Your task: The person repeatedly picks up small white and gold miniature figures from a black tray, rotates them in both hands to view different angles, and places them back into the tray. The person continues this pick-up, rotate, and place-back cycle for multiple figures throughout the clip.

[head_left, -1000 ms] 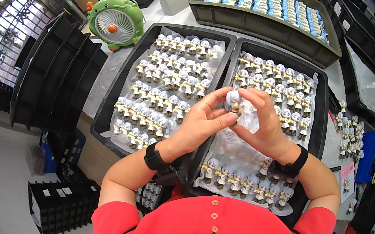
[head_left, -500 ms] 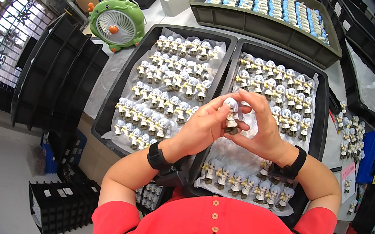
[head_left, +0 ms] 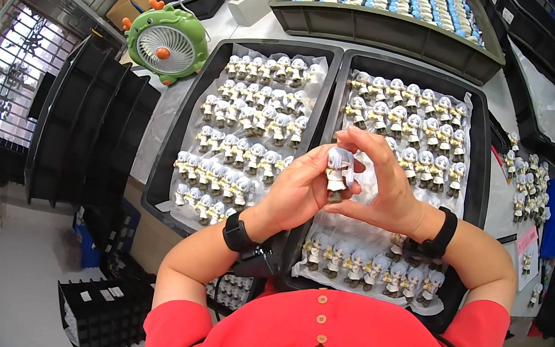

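Observation:
A small figurine point(head_left: 338, 170) with pale silver hair, a white coat and dark feet stands upright between the fingers of my left hand point(head_left: 295, 189). That hand is closed on it. Around its right side curves my right hand point(head_left: 394, 193), with thumb and forefinger apart; the forefinger is above the figurine's head and the thumb beside its feet. Whether the right fingertips touch it is hard to see. Below the hands are two dark trays, the left tray point(head_left: 166, 151) and the right tray point(head_left: 480, 170), both lined with thin white sheet and holding rows of similar figurines.
Behind the trays stands a deep olive bin point(head_left: 382, 32) of blue-and-white pieces. A green fan point(head_left: 168, 44) and a white tape dispenser point(head_left: 253, 5) sit at the back left. More figurines point(head_left: 530, 184) are grouped at the right. Stacked black trays point(head_left: 85, 125) rise at the left.
The figurine has turned, with more of its hair facing me, and sits slightly left of before. My right thumb and forefinger have spread wider. The whole view has shifted a little.

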Tool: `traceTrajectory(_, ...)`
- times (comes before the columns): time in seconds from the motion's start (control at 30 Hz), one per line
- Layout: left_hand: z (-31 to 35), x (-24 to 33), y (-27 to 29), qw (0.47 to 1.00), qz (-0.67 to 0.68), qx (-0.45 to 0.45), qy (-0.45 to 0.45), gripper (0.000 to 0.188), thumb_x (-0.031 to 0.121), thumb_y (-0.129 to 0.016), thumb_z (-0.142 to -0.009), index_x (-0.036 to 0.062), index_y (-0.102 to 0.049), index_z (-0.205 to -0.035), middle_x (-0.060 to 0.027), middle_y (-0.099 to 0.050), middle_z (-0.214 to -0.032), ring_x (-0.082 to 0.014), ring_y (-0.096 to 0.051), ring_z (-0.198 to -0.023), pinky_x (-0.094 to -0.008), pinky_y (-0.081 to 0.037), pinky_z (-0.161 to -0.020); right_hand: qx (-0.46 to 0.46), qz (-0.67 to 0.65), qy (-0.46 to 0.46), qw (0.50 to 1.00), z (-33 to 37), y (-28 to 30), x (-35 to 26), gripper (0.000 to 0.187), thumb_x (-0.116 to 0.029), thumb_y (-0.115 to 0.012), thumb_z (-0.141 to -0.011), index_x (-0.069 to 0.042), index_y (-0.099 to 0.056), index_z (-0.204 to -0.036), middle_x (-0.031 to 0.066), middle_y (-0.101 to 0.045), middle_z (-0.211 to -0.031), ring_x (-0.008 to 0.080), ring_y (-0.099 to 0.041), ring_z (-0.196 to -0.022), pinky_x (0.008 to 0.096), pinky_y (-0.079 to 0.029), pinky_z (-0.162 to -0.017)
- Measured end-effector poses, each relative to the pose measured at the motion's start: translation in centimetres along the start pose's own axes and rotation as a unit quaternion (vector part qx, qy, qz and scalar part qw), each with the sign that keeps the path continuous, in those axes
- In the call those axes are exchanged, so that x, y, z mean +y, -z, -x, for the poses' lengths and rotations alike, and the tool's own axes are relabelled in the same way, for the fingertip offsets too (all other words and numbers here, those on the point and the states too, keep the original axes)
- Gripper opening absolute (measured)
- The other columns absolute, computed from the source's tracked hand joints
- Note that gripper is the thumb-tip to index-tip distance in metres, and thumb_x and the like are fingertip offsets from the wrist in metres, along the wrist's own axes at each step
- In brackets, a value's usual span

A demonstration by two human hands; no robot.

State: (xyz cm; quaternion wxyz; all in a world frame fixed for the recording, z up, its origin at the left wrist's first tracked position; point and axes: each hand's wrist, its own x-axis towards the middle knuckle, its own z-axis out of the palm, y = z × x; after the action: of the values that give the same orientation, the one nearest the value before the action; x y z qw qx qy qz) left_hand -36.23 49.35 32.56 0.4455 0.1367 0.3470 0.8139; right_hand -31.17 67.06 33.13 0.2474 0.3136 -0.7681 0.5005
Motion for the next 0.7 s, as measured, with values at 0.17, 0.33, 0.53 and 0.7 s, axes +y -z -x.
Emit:
traceTrajectory(0.17, 0.1, 0.3, -0.7, 1.000, -0.013, -0.004, 0.022, 0.042, 0.034, -0.030, -0.102, 0.0043, -0.040, -0.130, -0.0136, -0.055, -0.113, -0.0219, -0.061, -0.094, -0.0348, -0.052, -0.082, -0.023, -0.011, -0.029, 0.999, 0.4, -0.2, 0.4, 0.107, -0.017, -0.089, -0.058, -0.007, -0.024, -0.143, 0.0157, -0.049, -0.128, 0.0273, -0.051, -0.115, 0.0398, -0.043, -0.095)
traceTrajectory(0.33, 0.2, 0.4, -0.8, 0.998, -0.032, -0.019, 0.050, 0.046, 0.038, -0.028, -0.102, 0.0047, -0.039, -0.131, -0.0133, -0.054, -0.113, -0.0217, -0.059, -0.097, -0.0338, -0.051, -0.081, -0.032, -0.067, -0.084, 0.994, 0.7, -0.4, 0.2, 0.110, -0.021, -0.089, -0.060, -0.009, -0.020, -0.145, 0.0138, -0.051, -0.125, 0.0203, -0.055, -0.107, 0.0335, -0.047, -0.089)
traceTrajectory(0.53, -0.1, 0.1, -1.3, 0.997, -0.070, -0.013, 0.042, 0.048, 0.042, -0.026, -0.101, 0.0080, -0.036, -0.133, -0.0081, -0.050, -0.113, -0.0177, -0.053, -0.103, -0.0329, -0.049, -0.082, -0.028, -0.068, -0.106, 0.992, 0.1, 0.1, -0.4, 0.104, -0.021, -0.085, -0.066, -0.008, -0.019, -0.145, 0.0124, -0.052, -0.118, 0.0207, -0.060, -0.099, 0.0305, -0.053, -0.083)
traceTrajectory(0.7, 0.0, 0.2, -1.3, 0.996, -0.075, -0.021, 0.033, 0.047, 0.041, -0.030, -0.101, 0.0104, -0.033, -0.137, -0.0052, -0.044, -0.127, -0.0178, -0.051, -0.110, -0.0337, -0.048, -0.087, -0.035, -0.064, -0.135, 0.988, 0.1, 0.1, -0.5, 0.106, -0.026, -0.086, -0.065, -0.008, -0.019, -0.145, 0.0126, -0.055, -0.118, 0.0189, -0.059, -0.096, 0.0299, -0.051, -0.080)
